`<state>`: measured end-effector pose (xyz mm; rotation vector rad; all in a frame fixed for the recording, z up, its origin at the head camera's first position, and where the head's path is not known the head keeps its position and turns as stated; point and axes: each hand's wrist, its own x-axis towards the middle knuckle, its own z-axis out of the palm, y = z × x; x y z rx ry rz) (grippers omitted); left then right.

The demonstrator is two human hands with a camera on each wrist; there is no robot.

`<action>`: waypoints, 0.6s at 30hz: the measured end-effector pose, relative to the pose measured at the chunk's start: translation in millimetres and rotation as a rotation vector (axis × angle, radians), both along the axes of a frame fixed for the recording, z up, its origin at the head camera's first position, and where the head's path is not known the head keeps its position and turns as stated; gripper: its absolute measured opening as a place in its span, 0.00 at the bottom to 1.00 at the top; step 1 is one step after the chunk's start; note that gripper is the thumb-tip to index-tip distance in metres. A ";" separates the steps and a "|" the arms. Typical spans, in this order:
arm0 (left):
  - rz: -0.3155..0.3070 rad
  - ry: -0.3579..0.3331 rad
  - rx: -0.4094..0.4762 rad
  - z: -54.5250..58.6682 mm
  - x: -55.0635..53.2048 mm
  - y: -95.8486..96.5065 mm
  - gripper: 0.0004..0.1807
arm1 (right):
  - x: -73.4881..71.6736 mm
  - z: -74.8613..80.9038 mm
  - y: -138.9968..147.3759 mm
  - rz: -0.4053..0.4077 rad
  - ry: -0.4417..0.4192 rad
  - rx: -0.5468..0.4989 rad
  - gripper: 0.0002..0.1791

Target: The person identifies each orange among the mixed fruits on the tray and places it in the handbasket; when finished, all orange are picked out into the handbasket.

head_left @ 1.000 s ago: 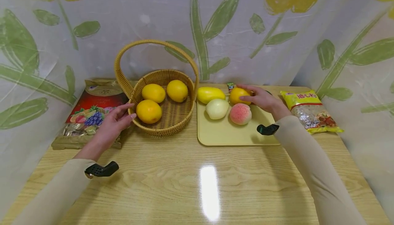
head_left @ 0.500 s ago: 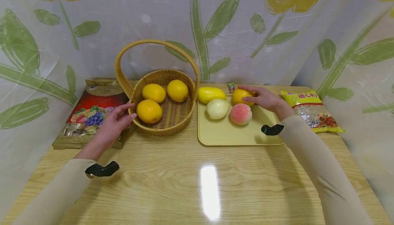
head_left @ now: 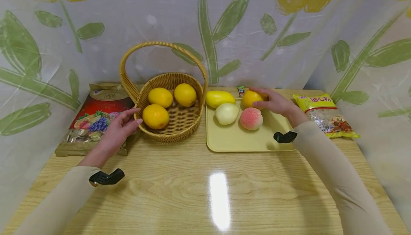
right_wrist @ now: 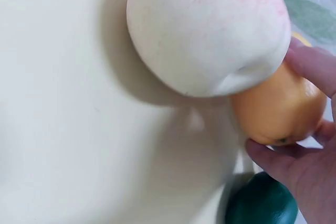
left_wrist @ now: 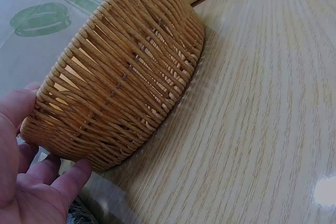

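Observation:
My left hand [head_left: 120,126] holds the near left rim of a round wicker basket [head_left: 174,135]; in the left wrist view its thumb and fingers lie on either side of the wall. Inside the basket sit several yellow-orange fruits [head_left: 155,116]. My right hand [head_left: 277,103] grips an orange [head_left: 251,99] at the back of a pale yellow tray [head_left: 247,144], thumb on the near side. A pink and white peach [right_wrist: 205,35] lies right beside the orange. Also on the tray are a pale round pear-like fruit [head_left: 226,114] and a long yellow fruit [head_left: 219,99].
A dark green rounded thing [right_wrist: 262,203] lies below the right hand in the right wrist view. A red and gold candy bag [head_left: 96,117] is left of the basket. A yellow food packet [head_left: 325,115] lies at far right. A tiny packet [head_left: 241,91] sits behind the tray.
My right hand and the orange have shifted very slightly to the right since a second ago. The left hand and basket stay where they were.

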<state>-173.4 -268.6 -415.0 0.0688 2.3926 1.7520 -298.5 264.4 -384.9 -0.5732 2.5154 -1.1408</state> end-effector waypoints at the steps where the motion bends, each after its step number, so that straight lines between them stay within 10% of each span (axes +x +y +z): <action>1: 0.001 -0.001 0.003 0.1 0.0 -0.1 0.37 | 0.0 1.0 -0.5 -0.016 0.017 0.003 0.34; 9: 0.000 -0.009 0.013 0.2 0.0 -1.2 0.37 | 12.1 24.4 -12.0 -0.161 0.178 0.009 0.34; 18: 0.006 -0.002 -0.011 0.3 0.2 0.0 0.37 | 41.2 42.0 -30.2 -0.148 0.287 -0.068 0.32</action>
